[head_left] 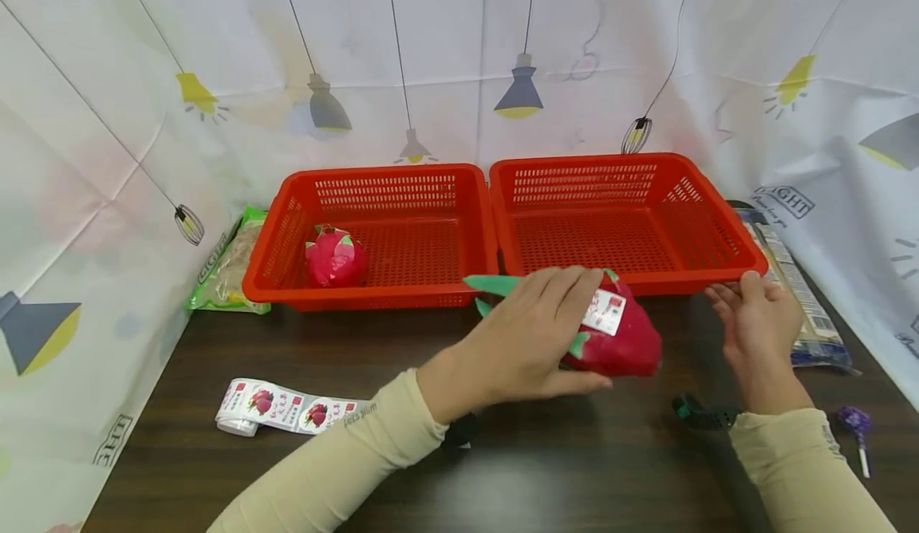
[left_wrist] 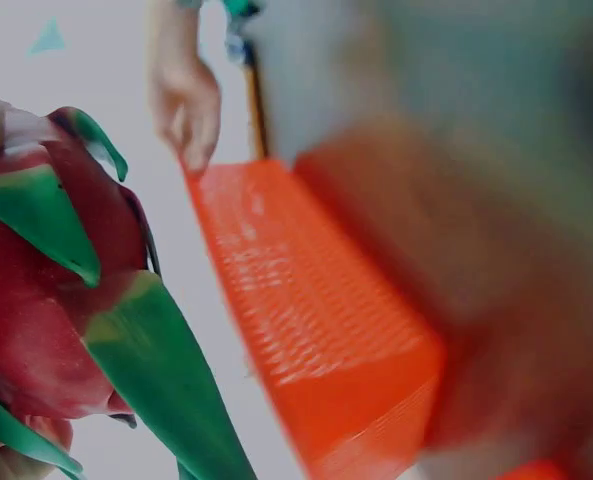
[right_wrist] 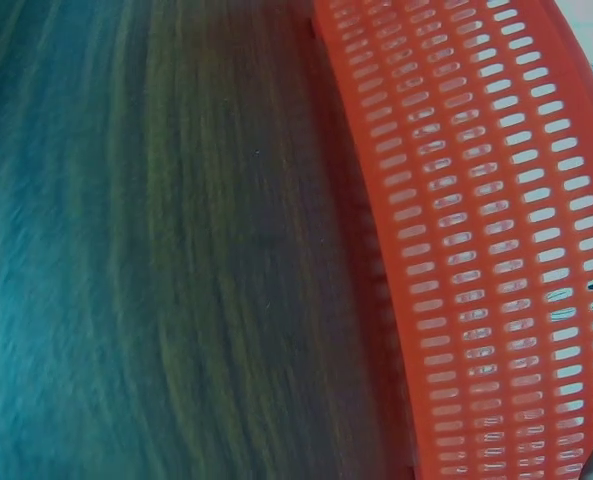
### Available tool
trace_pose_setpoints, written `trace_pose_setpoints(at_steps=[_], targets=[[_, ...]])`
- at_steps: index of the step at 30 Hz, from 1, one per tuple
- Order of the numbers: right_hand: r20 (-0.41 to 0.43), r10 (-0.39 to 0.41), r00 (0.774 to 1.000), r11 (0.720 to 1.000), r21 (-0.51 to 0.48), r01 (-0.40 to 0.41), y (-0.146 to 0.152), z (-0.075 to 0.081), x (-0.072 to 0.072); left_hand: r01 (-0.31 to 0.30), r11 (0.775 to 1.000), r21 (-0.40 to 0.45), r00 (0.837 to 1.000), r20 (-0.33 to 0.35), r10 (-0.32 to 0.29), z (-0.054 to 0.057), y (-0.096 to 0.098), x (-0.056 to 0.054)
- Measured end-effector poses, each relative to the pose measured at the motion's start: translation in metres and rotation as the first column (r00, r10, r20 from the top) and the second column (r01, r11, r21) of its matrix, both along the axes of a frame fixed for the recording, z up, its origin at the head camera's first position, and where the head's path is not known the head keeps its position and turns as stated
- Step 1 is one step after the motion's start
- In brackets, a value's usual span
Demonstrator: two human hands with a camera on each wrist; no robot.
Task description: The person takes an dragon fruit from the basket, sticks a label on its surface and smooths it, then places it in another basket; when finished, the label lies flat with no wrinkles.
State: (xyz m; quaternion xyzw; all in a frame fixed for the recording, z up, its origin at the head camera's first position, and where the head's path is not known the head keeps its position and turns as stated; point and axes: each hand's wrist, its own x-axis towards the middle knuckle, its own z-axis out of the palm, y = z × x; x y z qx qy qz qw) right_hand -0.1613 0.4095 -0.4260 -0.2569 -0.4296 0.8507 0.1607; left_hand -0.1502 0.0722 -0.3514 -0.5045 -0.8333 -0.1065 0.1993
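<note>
My left hand (head_left: 520, 337) holds a pinkish-red dragon fruit (head_left: 639, 349) with green leaf tips above the table, in front of the two baskets. A white printed sticker (head_left: 604, 312) is on the fruit's skin. In the left wrist view the fruit (left_wrist: 46, 300) and its long green scales fill the left side. My right hand (head_left: 764, 333) grips the front right corner of the right red plastic basket (head_left: 625, 282), thumb at the rim. The right wrist view shows this basket's slotted side (right_wrist: 466, 220) close up. Inside the left red basket (head_left: 402, 294) lies another dragon fruit (head_left: 336, 259).
A roll of dragon fruit stickers (head_left: 273, 407) lies partly unrolled at the table's left. Packaged bags flank the baskets, one green-edged bag (head_left: 233, 270) and one blue-edged bag (head_left: 811, 309). A purple-wrapped lollipop (head_left: 856, 425) and a dark strap (head_left: 707, 415) lie at the right.
</note>
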Motion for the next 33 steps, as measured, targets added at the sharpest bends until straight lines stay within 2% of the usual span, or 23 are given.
trace_pose_setpoints(at_steps=[3, 5, 7, 9, 12, 16, 19, 21, 24, 26, 28, 33], targets=[[0.027, 0.004, 1.000, 1.000, 0.031, -0.004, 0.005, 0.004, 0.002, -0.019, 0.997, -0.077, 0.999, 0.030, 0.021, 0.032, 0.024, -0.026], [0.056, -0.002, 0.998, 0.998, 0.065, -0.001, 0.004, 0.005, 0.002, -0.037, 0.992, -0.125, 0.997, 0.060, 0.044, 0.047, 0.043, -0.047], [0.077, -0.021, 0.997, 0.996, 0.088, 0.014, 0.002, 0.005, 0.000, -0.063, 0.984, -0.169, 0.991, 0.104, 0.082, 0.056, 0.062, -0.068], [0.095, -0.050, 0.994, 0.992, 0.121, 0.038, -0.003, 0.003, -0.003, -0.089, 0.974, -0.208, 0.983, 0.142, 0.120, 0.057, 0.080, -0.087], [0.102, -0.072, 0.992, 0.984, 0.168, 0.054, -0.013, -0.003, -0.007, -0.135, 0.953, -0.272, 0.958, 0.211, 0.196, 0.045, 0.104, -0.110], [0.098, -0.055, 0.994, 0.975, 0.222, 0.032, -0.027, -0.012, -0.008, -0.195, 0.910, -0.367, 0.917, 0.261, 0.302, 0.013, 0.128, -0.132], [0.088, -0.046, 0.995, 0.971, 0.237, 0.024, -0.034, -0.017, -0.006, -0.208, 0.884, -0.418, 0.901, 0.271, 0.340, -0.010, 0.142, -0.142], [0.082, -0.040, 0.996, 0.968, 0.251, 0.018, -0.035, -0.019, -0.004, -0.203, 0.873, -0.443, 0.895, 0.278, 0.349, -0.022, 0.151, -0.145], [0.090, -0.033, 0.995, 0.962, 0.272, 0.007, -0.034, -0.020, 0.000, -0.191, 0.859, -0.475, 0.875, 0.314, 0.367, -0.038, 0.164, -0.146], [0.101, -0.031, 0.994, 0.959, 0.285, 0.001, -0.031, -0.020, 0.002, -0.182, 0.859, -0.478, 0.861, 0.345, 0.375, -0.044, 0.173, -0.145], [0.108, -0.040, 0.993, 0.956, 0.294, 0.006, -0.026, -0.018, 0.004, -0.176, 0.869, -0.463, 0.849, 0.375, 0.372, -0.048, 0.183, -0.145], [0.103, -0.087, 0.991, 0.953, 0.300, 0.052, -0.005, -0.011, 0.007, -0.168, 0.903, -0.396, 0.843, 0.418, 0.340, -0.045, 0.208, -0.142]])
